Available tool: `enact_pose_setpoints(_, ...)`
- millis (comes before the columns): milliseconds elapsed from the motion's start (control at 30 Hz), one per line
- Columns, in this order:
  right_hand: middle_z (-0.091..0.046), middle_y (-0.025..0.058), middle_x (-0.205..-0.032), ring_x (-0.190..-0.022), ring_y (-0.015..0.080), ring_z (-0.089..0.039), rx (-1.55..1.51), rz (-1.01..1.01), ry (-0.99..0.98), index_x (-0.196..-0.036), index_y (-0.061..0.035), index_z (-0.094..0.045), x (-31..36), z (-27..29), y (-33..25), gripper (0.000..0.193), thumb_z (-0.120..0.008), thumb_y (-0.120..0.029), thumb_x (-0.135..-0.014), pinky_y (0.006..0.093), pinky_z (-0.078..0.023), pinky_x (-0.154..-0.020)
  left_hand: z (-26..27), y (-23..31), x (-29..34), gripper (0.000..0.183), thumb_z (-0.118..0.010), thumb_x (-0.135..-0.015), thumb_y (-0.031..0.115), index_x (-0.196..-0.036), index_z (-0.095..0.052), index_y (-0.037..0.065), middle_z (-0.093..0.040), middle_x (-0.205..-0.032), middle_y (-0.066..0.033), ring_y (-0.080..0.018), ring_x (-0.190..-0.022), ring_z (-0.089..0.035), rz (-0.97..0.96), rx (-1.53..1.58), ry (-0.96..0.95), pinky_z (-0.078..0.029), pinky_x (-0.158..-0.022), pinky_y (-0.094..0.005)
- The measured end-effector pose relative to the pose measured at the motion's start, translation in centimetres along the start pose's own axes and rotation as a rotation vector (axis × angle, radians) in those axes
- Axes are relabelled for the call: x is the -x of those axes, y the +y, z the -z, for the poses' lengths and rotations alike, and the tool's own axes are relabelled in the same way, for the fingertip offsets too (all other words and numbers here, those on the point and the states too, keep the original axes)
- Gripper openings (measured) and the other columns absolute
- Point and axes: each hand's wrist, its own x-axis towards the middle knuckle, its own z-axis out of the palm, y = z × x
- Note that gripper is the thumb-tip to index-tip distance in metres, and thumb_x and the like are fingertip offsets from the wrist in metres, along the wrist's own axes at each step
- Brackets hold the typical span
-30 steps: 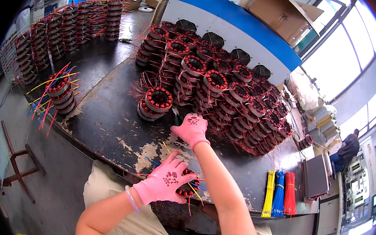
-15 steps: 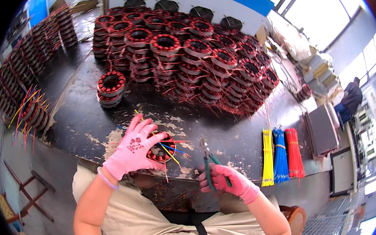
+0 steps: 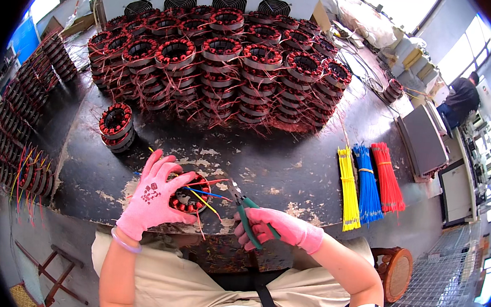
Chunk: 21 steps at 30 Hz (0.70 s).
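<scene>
In a pink glove, my left hand (image 3: 153, 195) grips the left side of a wound motor stator (image 3: 198, 206) at the bench's front edge. Red coils line this ring, and red, blue and yellow wires stick out of it toward the right. One yellow wire end also shows beyond my left fingertips. Also gloved in pink, my right hand (image 3: 265, 227) holds green-handled cutting pliers (image 3: 244, 214). Their jaws point up and left, close to the ends of the red and blue wires; whether they touch cannot be made out. The palm-side fingers of my left hand are hidden.
Tall stacks of stators (image 3: 220, 73) fill the back, and more stand along the left. A short stack (image 3: 116, 127) sits nearer. Bundles of yellow (image 3: 348, 187), blue (image 3: 368, 183) and red wires (image 3: 388, 179) lie at right. Another person (image 3: 462, 101) is farther off at right.
The pliers have come closer to the stator's wire ends, with my right hand moving left. My left hand keeps its hold on the stator. The whole view has shifted a little.
</scene>
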Motion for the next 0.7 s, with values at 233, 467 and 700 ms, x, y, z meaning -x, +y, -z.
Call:
enact_pose_setpoints(233, -0.066, 0.011, -0.109, -0.094, 0.0234, -0.068, 0.083, 0.047, 0.064, -0.133, -0.0019, -0.053, -0.6, -1.1, -0.6, 0.05, -0.053, -0.043, -0.105, 0.0408, -0.06, -0.084, -0.2, -0.3, 0.3, 0.088, -0.091, -0.053, 0.054, -0.131, -0.067, 0.021, -0.056, -0.131, -0.0102, -0.0384, -0.138, -0.043, 0.011, 0.015, -0.004, -0.025, -0.123, -0.0553)
enact_pose_setpoints(467, -0.064, 0.0098, -0.11, -0.096, 0.0209, -0.067, 0.164, 0.086, 0.112, -0.135, -0.003, -0.053, -0.3, -1.9, -0.5, 0.051, -0.054, -0.044, -0.104, 0.0387, -0.059, -0.082, -0.4, -0.7, 0.0, 0.092, -0.087, -0.058, 0.057, -0.134, -0.062, 0.011, -0.058, -0.141, -0.0108, -0.0344, -0.141, -0.045, -0.06, 0.033, -0.026, -0.021, -0.125, -0.0535)
enact_pose_setpoints(700, -0.064, 0.0111, -0.111, -0.096, 0.0212, -0.067, 0.139, 0.039, 0.095, -0.133, -0.0033, -0.054, 0.1, -1.5, -0.4, 0.051, -0.055, -0.045, -0.103, 0.0381, -0.059, -0.083, -0.4, -0.8, 0.0, 0.091, -0.087, -0.059, 0.057, -0.134, -0.062, 0.011, -0.059, -0.139, -0.0106, -0.0339, -0.139, -0.047, -0.056, 0.045, -0.036, -0.021, -0.125, -0.0531)
